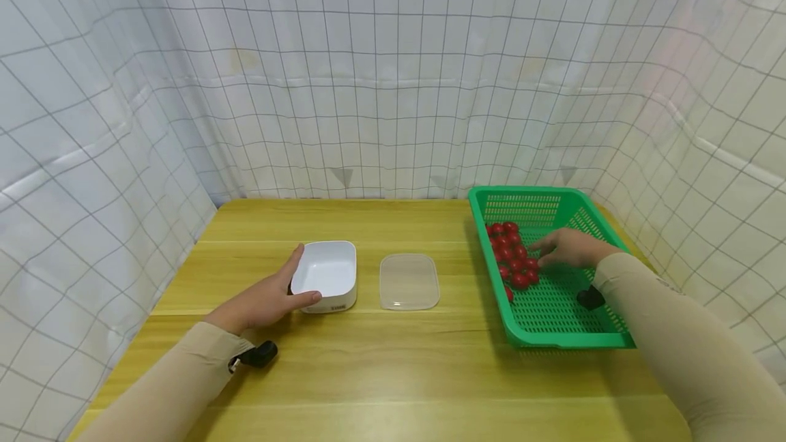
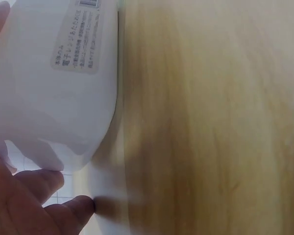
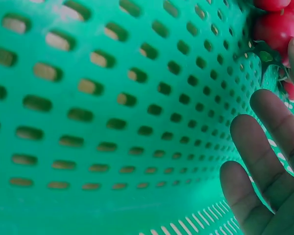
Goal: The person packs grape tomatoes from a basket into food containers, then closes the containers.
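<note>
A white square container [image 1: 325, 270] stands on the table, its inside bare. My left hand [image 1: 270, 297] spans its left side, thumb on the front rim and index finger along the far left corner. In the left wrist view the container's labelled wall [image 2: 54, 98] shows, with curled fingers [image 2: 44, 183] against its end. My right hand [image 1: 568, 248] reaches into a green basket [image 1: 571, 342], beside a heap of cherry tomatoes [image 1: 512, 254]. One fingertip overlaps a tomato [image 3: 277, 32] in the right wrist view; the other fingers [image 3: 247, 134] are extended, nothing in them.
A clear flat lid [image 1: 409, 282] lies on the wooden table [image 1: 393, 374] between the container and the basket. Gridded white curtains [image 1: 393, 108] hang close behind and on both sides. The basket's raised walls surround the tomatoes.
</note>
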Motion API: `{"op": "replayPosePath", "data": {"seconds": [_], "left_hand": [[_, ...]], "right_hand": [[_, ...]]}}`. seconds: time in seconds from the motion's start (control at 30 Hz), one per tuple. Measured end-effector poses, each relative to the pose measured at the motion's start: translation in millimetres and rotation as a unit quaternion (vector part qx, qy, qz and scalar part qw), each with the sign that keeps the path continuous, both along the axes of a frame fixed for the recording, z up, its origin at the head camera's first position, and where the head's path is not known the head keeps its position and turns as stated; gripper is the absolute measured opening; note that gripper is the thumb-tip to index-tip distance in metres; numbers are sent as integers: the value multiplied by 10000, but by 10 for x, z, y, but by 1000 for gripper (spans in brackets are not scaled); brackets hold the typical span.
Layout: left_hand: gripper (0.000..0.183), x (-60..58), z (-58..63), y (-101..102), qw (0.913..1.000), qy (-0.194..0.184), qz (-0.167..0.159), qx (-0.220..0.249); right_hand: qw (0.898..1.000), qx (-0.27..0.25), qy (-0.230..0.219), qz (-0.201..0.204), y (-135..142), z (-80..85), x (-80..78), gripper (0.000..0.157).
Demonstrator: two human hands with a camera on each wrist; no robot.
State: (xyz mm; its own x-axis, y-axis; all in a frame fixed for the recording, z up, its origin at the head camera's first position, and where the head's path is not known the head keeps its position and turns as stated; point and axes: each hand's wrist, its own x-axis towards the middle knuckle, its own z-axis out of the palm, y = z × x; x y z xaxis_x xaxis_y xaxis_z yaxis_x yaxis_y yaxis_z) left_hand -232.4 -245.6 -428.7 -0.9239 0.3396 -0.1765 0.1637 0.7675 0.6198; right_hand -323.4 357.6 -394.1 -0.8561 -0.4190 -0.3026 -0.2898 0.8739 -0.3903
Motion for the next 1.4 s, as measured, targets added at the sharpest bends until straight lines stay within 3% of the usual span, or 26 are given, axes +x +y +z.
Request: {"op": "replayPosePath", "data": {"seconds": [0.33, 1.4], "left_hand": [[117, 8, -2, 6, 9999, -133, -19, -63], [117, 22, 42, 44, 9993, -328, -43, 152]], "right_hand": [[9996, -58, -265, 79, -47, -18, 13, 49], [9990, 261, -212, 296, -87, 5, 10, 48]]}}
